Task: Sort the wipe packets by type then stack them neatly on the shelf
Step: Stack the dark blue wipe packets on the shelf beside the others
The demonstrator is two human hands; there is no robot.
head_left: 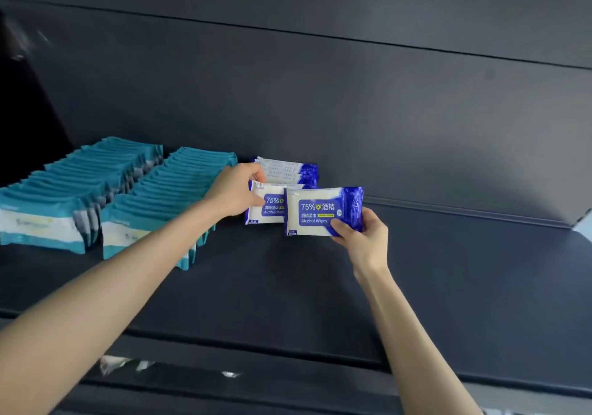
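Observation:
Two long rows of teal and white wipe packets stand on edge on the left of the dark shelf. To their right a short row of blue and white alcohol wipe packets stands upright. My left hand grips the front packet of that blue row at its left end. My right hand holds another blue alcohol wipe packet by its lower right corner, upright, just in front and to the right of the row.
The shelf's dark back wall rises behind the packets. The shelf runs on to the right, as far as its end. The shelf's front lip crosses the bottom, with a lower shelf level below it.

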